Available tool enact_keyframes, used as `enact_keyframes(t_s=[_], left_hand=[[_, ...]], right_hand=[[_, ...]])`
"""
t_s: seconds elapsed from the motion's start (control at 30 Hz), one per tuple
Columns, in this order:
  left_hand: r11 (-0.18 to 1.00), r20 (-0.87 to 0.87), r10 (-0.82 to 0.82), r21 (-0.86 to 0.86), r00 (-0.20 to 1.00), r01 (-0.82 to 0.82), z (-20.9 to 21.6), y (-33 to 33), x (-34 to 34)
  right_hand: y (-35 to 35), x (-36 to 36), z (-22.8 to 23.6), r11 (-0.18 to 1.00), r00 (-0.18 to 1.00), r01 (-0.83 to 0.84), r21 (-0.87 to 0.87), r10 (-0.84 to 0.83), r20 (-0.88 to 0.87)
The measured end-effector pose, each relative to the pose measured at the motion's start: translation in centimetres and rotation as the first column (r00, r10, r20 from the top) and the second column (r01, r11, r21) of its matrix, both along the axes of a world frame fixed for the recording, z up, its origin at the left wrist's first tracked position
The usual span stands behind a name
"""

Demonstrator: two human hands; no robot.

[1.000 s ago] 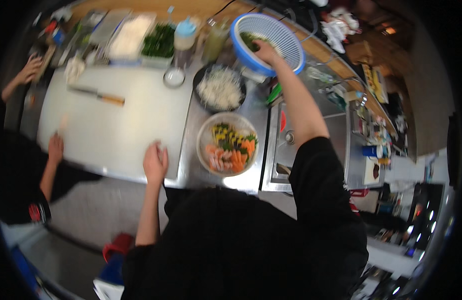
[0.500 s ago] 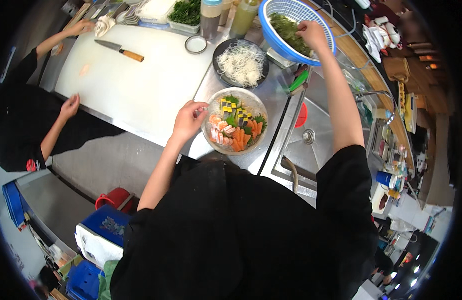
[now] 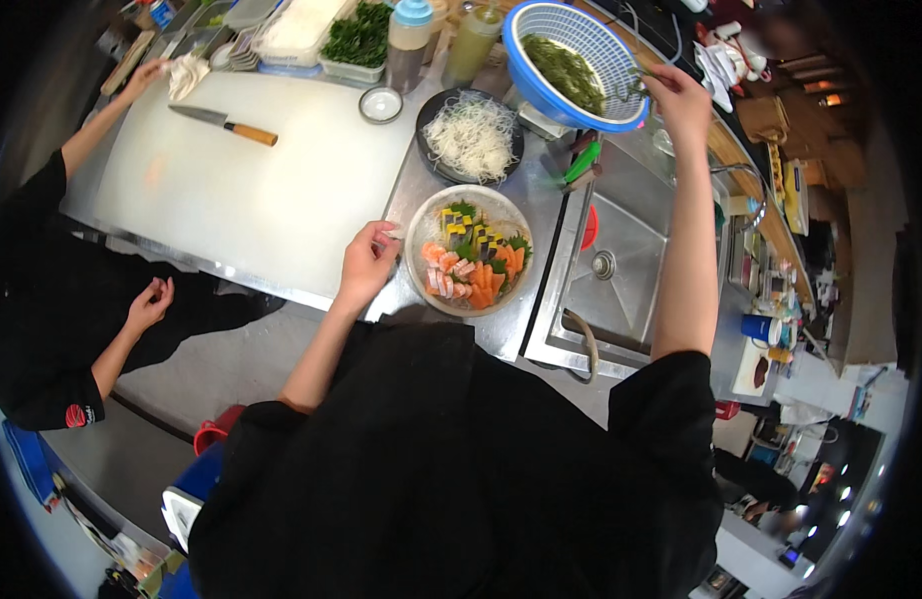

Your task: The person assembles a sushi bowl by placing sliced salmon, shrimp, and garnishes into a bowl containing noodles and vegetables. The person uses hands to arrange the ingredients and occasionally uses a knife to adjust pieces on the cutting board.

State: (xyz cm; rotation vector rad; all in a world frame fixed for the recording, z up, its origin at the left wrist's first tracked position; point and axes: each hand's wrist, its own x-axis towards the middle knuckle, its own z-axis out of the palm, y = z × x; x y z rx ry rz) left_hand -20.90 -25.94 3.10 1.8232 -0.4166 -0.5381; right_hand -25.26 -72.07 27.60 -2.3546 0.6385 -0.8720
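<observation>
In front of me stands a round bowl (image 3: 516,214) with orange salmon slices (image 3: 489,287), pink-and-white shrimp-like pieces (image 3: 447,284), yellow-topped dark pieces (image 3: 489,238) and green leaves. My left hand (image 3: 366,265) is just left of its rim, thumb and fingers closed around something small and whitish that I cannot make out. My right hand (image 3: 682,100) is raised at the right edge of a blue-and-white colander (image 3: 620,62), pinching dark green seaweed (image 3: 635,86). More seaweed (image 3: 566,75) lies inside the colander.
A black bowl of white shreds (image 3: 471,137) stands beyond my bowl. Left are a white cutting board (image 3: 281,190), a knife (image 3: 249,132), and a co-worker's hand at a cloth (image 3: 187,76). Squeeze bottles (image 3: 409,40) stand at the back; a sink (image 3: 630,255) is right, beside green-handled tools (image 3: 583,163).
My right hand has moved from inside the colander to its right rim, lifting out some seaweed. My left hand stays beside the bowl. The co-worker's lower hand has shifted nearer me.
</observation>
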Motion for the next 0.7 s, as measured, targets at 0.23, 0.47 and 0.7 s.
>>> enact_keyframes(t_s=[0.23, 0.47, 0.7], left_hand=[[0.968, -0.156, 0.014, -0.246, 0.988, -0.052, -0.9, 1.8, 1.0], [0.977, 0.087, -0.169, -0.12, 0.982, 0.179, -2.1, -0.1, 0.4], [0.984, 0.196, -0.147, -0.069, 0.97, 0.163, -2.0, -1.1, 0.4]], right_hand=[[18.9, -1.8, -1.0, 0.783, 0.97, -0.229, 0.579, 0.234, 0.067], [26.8, -1.1, -14.4, 0.701, 0.792, -0.282, 0.655, 0.555, -0.253], [27.1, -0.5, -18.3, 0.764, 0.619, -0.623, 0.167, 0.612, -0.492]])
